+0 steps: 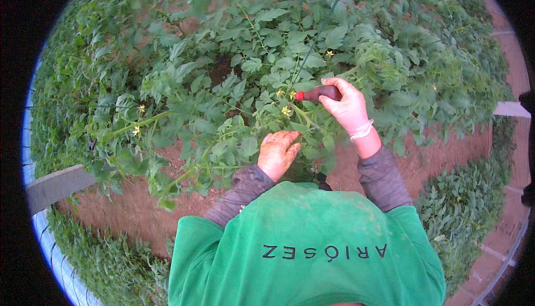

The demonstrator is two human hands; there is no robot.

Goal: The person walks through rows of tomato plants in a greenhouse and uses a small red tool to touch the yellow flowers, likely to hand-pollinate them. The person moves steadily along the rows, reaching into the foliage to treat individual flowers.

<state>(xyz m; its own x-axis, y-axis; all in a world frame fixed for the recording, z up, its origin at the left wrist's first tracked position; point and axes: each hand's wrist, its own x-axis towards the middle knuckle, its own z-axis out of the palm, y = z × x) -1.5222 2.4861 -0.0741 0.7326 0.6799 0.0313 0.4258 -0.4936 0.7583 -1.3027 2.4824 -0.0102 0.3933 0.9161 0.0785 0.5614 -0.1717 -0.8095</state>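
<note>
My right hand, in a thin whitish glove, grips a small dark red bottle with a bright red tip. The bottle lies nearly level, its tip pointing left, right beside a small yellow tomato flower. Another yellow flower hangs just below the tip. My left hand, its glove stained brown, rests lower down among the leaves of the tomato plant, fingers slightly bent; whether it touches a stem under the leaves cannot be told. A dark green string runs up from beside the flowers.
Dense tomato plants fill the area in front and to both sides. Reddish bare soil shows between the rows. A grey post or board juts in at the left, and a pale bar at the right. Low plants grow at the lower right.
</note>
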